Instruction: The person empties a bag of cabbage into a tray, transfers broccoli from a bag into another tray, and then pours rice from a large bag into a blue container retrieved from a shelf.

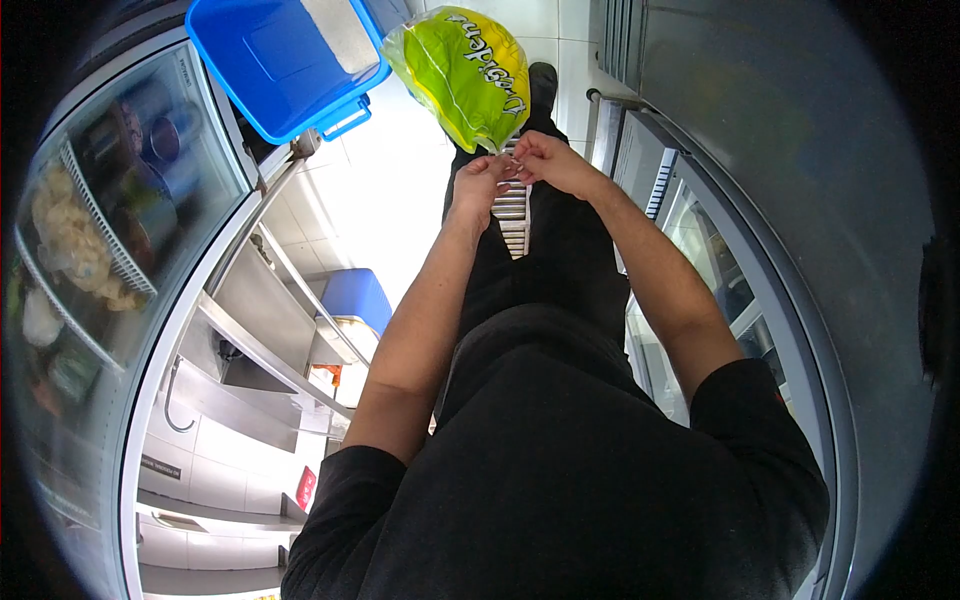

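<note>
A full green and yellow plastic bag [465, 75] with dark lettering hangs at the top centre. Its gathered neck is between my two hands. My left hand [482, 185] is closed on the neck from the left, fingers bent. From the right, my right hand [545, 162] pinches at the same gathered plastic, its fingertips close to those of my left hand. The exact fold that each hand grips is too small to make out. Just left of the bag is an open blue bin [285, 65] with something pale inside.
A glass-door fridge [150, 190] with food on wire shelves stands at the left. Another glass-door unit [700, 250] is at the right. Metal shelving [270, 360] and a blue-and-white box [357, 300] are at lower left. A floor grate [513, 225] lies between my legs.
</note>
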`<action>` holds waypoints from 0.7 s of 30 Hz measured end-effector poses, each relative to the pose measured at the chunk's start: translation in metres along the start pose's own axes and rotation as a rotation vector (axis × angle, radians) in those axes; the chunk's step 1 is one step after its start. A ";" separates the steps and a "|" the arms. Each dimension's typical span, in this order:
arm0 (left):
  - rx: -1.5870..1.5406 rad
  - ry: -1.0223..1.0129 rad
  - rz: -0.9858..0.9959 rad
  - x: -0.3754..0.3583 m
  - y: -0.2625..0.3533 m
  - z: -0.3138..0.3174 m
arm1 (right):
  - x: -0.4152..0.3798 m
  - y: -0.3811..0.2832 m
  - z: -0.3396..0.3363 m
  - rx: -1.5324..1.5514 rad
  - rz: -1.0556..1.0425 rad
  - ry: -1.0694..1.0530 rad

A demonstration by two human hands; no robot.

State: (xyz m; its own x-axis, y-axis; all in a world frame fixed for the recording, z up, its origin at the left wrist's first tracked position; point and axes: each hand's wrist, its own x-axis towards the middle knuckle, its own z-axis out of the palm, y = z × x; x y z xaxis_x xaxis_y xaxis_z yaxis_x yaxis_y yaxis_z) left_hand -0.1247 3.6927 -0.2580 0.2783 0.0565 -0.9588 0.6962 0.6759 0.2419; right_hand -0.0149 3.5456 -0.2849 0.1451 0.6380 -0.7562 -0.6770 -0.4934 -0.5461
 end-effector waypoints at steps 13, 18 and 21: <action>-0.013 0.025 -0.005 0.003 -0.002 0.003 | -0.012 0.002 0.024 -0.339 -0.332 0.253; -0.012 0.027 0.006 0.004 -0.002 0.004 | -0.010 0.003 0.024 -0.362 -0.363 0.298; -0.010 0.039 -0.005 0.002 -0.001 0.003 | -0.013 0.001 0.021 -0.371 -0.286 0.264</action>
State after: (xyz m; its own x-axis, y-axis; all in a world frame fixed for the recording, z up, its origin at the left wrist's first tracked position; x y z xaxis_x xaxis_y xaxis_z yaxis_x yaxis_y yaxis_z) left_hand -0.1223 3.6898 -0.2600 0.2487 0.0811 -0.9652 0.6907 0.6838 0.2354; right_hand -0.0327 3.5488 -0.2681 0.4951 0.6310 -0.5973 -0.2902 -0.5278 -0.7982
